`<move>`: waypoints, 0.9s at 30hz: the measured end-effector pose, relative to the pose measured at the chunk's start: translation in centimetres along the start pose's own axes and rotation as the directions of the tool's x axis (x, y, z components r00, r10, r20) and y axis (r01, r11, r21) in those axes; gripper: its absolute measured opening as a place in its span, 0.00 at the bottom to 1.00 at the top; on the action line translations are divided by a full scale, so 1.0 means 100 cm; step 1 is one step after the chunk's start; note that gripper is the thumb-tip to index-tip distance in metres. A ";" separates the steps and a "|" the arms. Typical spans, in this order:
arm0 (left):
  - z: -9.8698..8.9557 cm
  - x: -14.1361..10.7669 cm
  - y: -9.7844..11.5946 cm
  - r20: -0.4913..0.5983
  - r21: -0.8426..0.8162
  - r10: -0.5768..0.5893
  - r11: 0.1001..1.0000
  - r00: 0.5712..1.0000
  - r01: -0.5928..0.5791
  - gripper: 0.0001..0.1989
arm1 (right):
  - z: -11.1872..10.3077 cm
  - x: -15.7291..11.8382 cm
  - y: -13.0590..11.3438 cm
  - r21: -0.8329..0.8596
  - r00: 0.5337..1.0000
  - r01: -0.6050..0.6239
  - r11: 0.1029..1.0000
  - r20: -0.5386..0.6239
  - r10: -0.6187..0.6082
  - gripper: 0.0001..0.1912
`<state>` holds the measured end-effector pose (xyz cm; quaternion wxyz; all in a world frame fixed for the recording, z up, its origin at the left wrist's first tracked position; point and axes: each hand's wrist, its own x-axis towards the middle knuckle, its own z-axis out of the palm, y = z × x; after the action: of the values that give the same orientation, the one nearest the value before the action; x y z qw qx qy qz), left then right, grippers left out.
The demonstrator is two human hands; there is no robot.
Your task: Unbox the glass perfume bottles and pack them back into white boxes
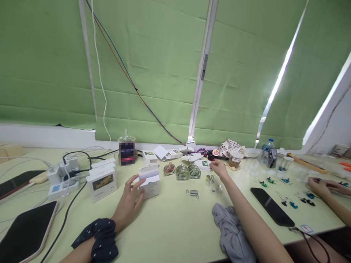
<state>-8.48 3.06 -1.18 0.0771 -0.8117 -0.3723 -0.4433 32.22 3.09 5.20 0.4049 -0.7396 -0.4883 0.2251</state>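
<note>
My left hand (131, 199) grips the left side of a small white cardboard box (151, 186), its fingers over the edge and its lid flap raised. My right hand (218, 168) reaches forward to the right end of another small white box (203, 165), fingers bent together; what they hold, if anything, is too small to make out. Just below that hand stand small glass vials (208, 179) and shiny metal pieces (219, 188). Between my hands lie a reddish coiled bundle (169, 168), a green coiled bundle (182, 172) and a small metal cylinder (194, 192).
White boxes (102, 182) and a power strip (63, 185) with cables stand left. A drink cup (127, 150) is at the back. On the right are a grey cloth (233, 233), a black phone (272, 206), earphone parts (293, 205) and another person's hands (319, 187).
</note>
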 end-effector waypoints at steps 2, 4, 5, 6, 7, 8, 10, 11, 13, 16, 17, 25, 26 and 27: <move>0.000 0.000 0.000 0.004 -0.005 -0.003 1.000 1.000 0.003 0.19 | 0.017 -0.001 -0.021 0.181 0.990 0.084 0.980 0.092 -0.102 0.14; -0.001 -0.001 0.001 0.004 -0.010 0.001 1.000 1.000 -0.001 0.19 | 0.038 -0.003 -0.042 0.342 0.962 0.126 0.931 0.187 -0.198 0.16; -0.001 -0.001 0.001 0.003 -0.012 0.001 1.000 1.000 -0.001 0.18 | 0.048 -0.004 -0.051 0.411 0.943 0.132 0.902 0.227 -0.242 0.18; -0.001 -0.001 0.001 0.003 -0.014 0.002 1.000 1.000 -0.002 0.18 | 0.057 -0.006 -0.058 0.470 0.924 0.133 0.873 0.260 -0.280 0.21; -0.002 -0.002 0.001 0.003 -0.017 0.001 1.000 1.000 -0.001 0.18 | 0.066 -0.006 -0.065 0.521 0.905 0.129 0.844 0.286 -0.314 0.23; -0.002 -0.002 0.001 0.003 -0.022 -0.003 1.000 1.000 0.003 0.18 | 0.074 -0.007 -0.070 0.562 0.889 0.124 0.818 0.304 -0.343 0.25; -0.002 -0.003 0.002 0.007 -0.036 -0.012 0.999 1.000 0.012 0.19 | 0.087 -0.005 -0.077 0.622 0.867 0.114 0.774 0.318 -0.383 0.26; -0.002 -0.003 0.002 0.008 -0.042 -0.018 0.999 1.000 0.018 0.19 | 0.093 -0.004 -0.079 0.641 0.862 0.111 0.759 0.317 -0.394 0.26; -0.002 -0.004 0.002 0.012 -0.050 -0.032 0.998 0.999 0.033 0.19 | 0.105 0.001 -0.082 0.660 0.866 0.116 0.742 0.299 -0.401 0.25; -0.002 -0.006 0.002 0.016 -0.060 -0.048 0.997 0.999 0.049 0.19 | 0.123 0.011 -0.085 0.647 0.890 0.150 0.748 0.241 -0.387 0.20; -0.002 -0.006 0.002 0.016 -0.062 -0.050 0.997 0.999 0.051 0.19 | 0.128 0.014 -0.086 0.633 0.899 0.167 0.756 0.218 -0.381 0.17; -0.001 -0.007 0.004 0.004 -0.066 -0.052 0.996 0.999 0.052 0.19 | 0.161 0.023 -0.096 0.407 0.930 0.338 0.849 -0.006 -0.367 0.03; 0.000 -0.007 0.004 0.001 -0.065 -0.058 0.996 0.998 0.058 0.18 | 0.164 0.022 -0.096 0.380 0.929 0.352 0.855 -0.034 -0.368 0.03; 0.001 -0.007 0.003 -0.004 -0.064 -0.065 0.996 0.998 0.065 0.18 | 0.166 0.021 -0.096 0.356 0.928 0.363 0.861 -0.056 -0.368 0.03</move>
<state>-8.42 2.51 -1.71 0.0378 -0.7998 -0.3840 -0.4599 15.81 13.21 3.74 0.5654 -0.5452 -0.5726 0.2349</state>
